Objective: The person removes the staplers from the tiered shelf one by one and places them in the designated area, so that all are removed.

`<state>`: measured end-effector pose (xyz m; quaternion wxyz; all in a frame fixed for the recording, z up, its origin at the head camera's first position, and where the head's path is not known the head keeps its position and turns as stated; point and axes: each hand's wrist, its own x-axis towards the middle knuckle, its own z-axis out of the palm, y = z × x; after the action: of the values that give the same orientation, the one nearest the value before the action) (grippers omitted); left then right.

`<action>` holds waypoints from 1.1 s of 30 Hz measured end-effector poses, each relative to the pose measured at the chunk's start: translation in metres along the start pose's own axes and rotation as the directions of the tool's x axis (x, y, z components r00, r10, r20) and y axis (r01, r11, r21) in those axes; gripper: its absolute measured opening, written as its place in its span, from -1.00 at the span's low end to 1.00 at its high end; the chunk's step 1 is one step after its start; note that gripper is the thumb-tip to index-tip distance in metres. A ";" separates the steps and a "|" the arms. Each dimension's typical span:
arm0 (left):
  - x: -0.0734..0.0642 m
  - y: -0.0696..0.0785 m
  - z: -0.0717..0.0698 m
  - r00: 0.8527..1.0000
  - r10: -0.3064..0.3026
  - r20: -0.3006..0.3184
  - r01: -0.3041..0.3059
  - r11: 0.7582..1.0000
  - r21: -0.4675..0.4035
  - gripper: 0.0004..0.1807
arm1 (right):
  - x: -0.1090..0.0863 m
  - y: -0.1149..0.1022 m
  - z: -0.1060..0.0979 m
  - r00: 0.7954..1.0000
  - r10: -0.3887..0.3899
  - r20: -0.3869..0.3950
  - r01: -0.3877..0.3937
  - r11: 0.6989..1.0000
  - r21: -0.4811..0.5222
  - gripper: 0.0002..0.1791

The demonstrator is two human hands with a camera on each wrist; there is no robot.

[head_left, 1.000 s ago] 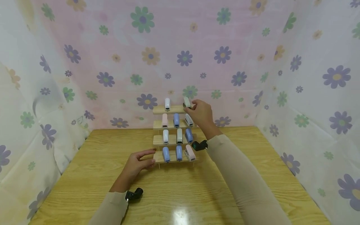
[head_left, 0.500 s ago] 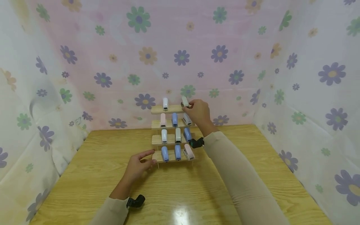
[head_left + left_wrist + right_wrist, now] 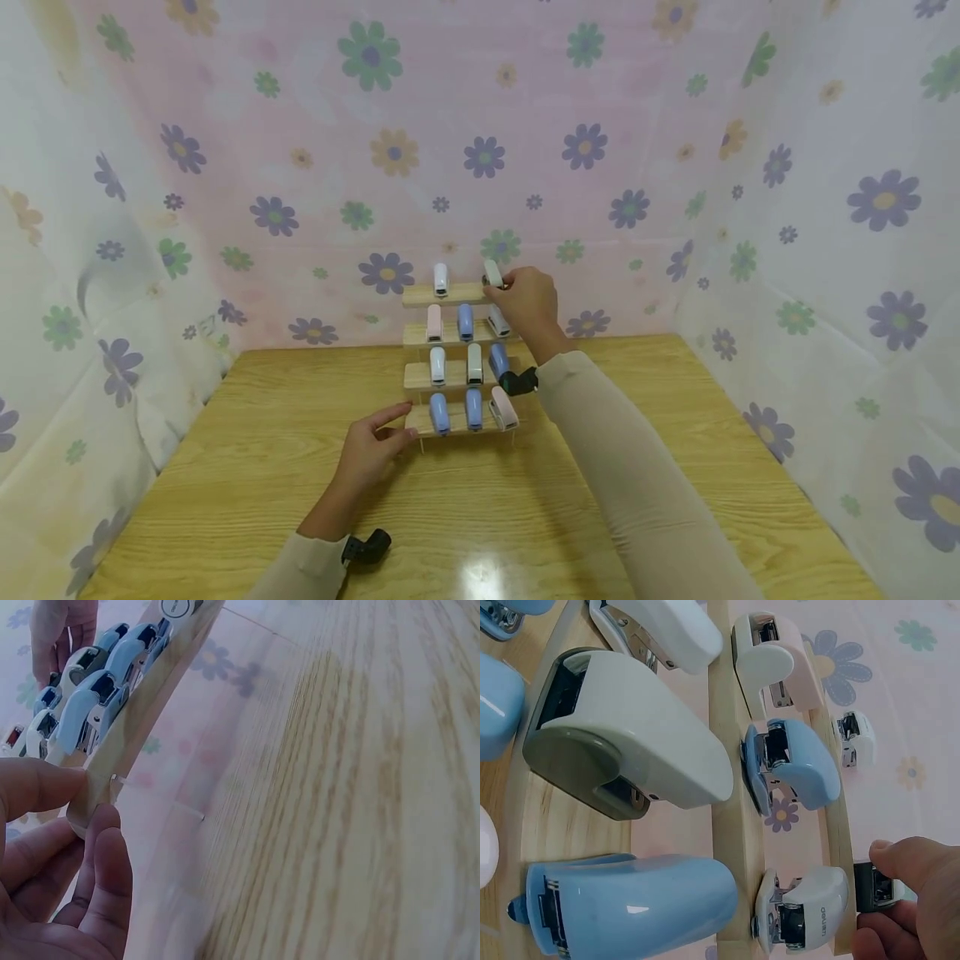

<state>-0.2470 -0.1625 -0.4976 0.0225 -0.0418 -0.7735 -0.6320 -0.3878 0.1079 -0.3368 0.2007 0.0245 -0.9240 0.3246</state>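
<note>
A tiered wooden display rack [image 3: 417, 375] holds several small staplers in rows. On its top tier at the right, my right hand [image 3: 531, 302] pinches a pale green stapler [image 3: 492, 273] between thumb and fingers; the right wrist view shows its dark front end [image 3: 873, 887] at the fingertips, the rest mostly hidden by the hand. A white stapler [image 3: 440, 280] stands at the left of that tier. My left hand [image 3: 366, 450] holds the left end of the bottom tier, its thumb and fingers on either side of the board [image 3: 94, 787] in the left wrist view.
Blue, white, pink and pale green staplers fill the lower tiers, including a pink one [image 3: 504, 407] set at a slant on the bottom right. Thin clear legs carry the rack on the wooden table [image 3: 285, 417]. Flowered cloth [image 3: 300, 125] encloses the back and sides.
The head view has shifted slightly. My left thumb lies a little further over the bottom tier's end. My right hand stays at the pale green stapler, almost unmoved.
</note>
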 end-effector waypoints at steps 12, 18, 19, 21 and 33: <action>-0.010 -0.003 -0.006 0.998 0.010 -0.060 -0.009 1.000 0.021 -0.51 | -0.010 -0.002 0.004 0.995 -0.069 -0.066 0.072 0.996 0.048 -0.68; 0.000 0.000 0.012 1.000 0.023 0.000 -0.023 1.000 -0.017 -0.51 | -0.012 0.022 -0.019 0.988 -0.048 -0.144 0.057 0.997 0.058 -0.66; 0.000 0.000 0.013 1.000 0.021 -0.004 -0.021 1.000 -0.021 -0.50 | -0.012 0.024 -0.022 0.988 -0.050 -0.148 0.060 0.996 0.068 -0.65; 0.000 0.002 0.014 1.000 0.014 -0.021 -0.015 0.999 -0.028 -0.50 | -0.014 0.028 -0.025 0.987 -0.052 -0.150 0.065 0.995 0.081 -0.65; -0.001 -0.002 0.001 0.999 0.001 -0.039 -0.002 1.000 -0.023 -0.51 | -0.043 0.051 -0.026 0.986 -0.023 -0.168 0.049 0.988 0.150 -0.61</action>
<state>-0.2458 -0.1618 -0.4999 0.0377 -0.0301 -0.7657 -0.6414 -0.3480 0.1602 -0.3648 0.2801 0.0296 -0.8758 0.3920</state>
